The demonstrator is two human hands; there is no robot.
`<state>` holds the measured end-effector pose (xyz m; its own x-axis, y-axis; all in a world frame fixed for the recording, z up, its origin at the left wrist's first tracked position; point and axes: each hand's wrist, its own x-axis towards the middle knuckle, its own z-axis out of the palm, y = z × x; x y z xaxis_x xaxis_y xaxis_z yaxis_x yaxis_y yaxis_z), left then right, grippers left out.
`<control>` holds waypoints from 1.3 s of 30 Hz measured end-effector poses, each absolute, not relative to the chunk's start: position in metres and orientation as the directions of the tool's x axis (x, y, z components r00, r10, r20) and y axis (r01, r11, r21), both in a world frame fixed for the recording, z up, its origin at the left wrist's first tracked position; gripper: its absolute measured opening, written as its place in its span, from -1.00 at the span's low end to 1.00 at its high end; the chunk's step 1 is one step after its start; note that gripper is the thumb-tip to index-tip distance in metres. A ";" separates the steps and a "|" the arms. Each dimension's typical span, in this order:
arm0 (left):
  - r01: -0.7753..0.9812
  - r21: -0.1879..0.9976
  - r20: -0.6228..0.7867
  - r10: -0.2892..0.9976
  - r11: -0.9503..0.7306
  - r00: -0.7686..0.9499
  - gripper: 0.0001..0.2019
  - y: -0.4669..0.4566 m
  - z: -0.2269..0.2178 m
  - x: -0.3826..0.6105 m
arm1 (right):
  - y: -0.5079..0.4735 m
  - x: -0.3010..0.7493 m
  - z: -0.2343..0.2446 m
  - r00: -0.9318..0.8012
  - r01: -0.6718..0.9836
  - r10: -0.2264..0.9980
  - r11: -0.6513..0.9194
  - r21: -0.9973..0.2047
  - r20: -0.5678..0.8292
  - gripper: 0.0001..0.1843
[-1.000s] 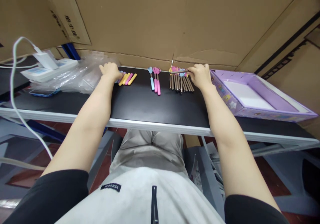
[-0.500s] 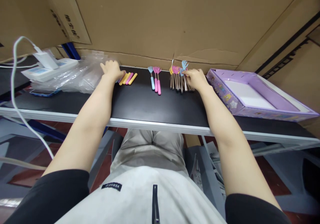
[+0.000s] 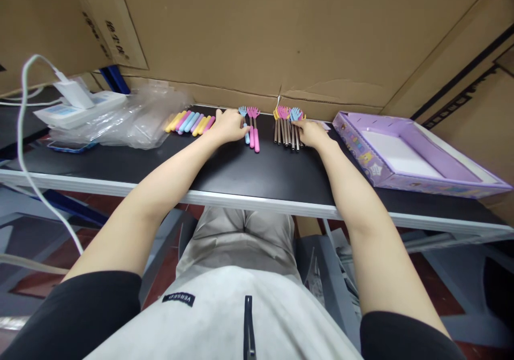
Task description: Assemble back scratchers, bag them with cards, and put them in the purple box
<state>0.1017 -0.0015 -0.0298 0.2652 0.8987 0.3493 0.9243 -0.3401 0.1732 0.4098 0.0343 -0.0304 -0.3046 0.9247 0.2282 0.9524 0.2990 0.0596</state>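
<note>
Three handled back scratchers (image 3: 256,138), 1 blue + 2 pink, lie midway along the bench (image 3: 257,175), nr its back edge. L hand (image 3: 229,126) has just shifted R from the loose handles (image 3: 193,122) to the blue one; fingers part-curled, thumb at its handle, but grip's hidden, so can't tell if it's holding anything. R hand (image 3: 312,133) has lowered the blue-clawed rod (image 3: 296,114) among the bare-rod scratchers (image 3: 280,132), R of centre nr the back edge; fingertips at it, nearly together, hold unclear. My read: handled count unchanged, that rod still w/o handle.
</note>
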 end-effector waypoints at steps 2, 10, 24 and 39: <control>0.919 0.171 0.339 0.897 -0.354 0.283 -0.65 0.000 -0.036 0.108 | 0.036 0.411 -0.032 -0.299 0.954 0.927 0.290 0.071 0.226 -0.35; 0.960 0.111 0.253 0.942 -0.257 0.223 -0.67 0.008 -0.044 0.102 | 0.034 0.410 -0.030 -0.285 0.959 0.929 0.273 0.082 0.237 -0.31; 0.935 0.141 0.439 0.868 -0.324 0.235 -0.67 -0.008 -0.018 0.095 | 0.005 0.389 -0.006 -0.417 0.898 0.771 0.432 0.087 0.481 -0.29; 0.706 -0.063 0.519 0.581 -0.706 0.627 -0.77 -0.013 -0.024 0.113 | 0.003 0.351 -0.011 -0.674 0.712 0.573 0.671 0.207 0.466 -0.54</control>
<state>0.1132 -0.0128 -0.0237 0.6274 0.5810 0.5185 0.7058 -0.7056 -0.0633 0.3511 0.0032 -0.0112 -0.6745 0.5729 0.4657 0.7124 0.6706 0.2068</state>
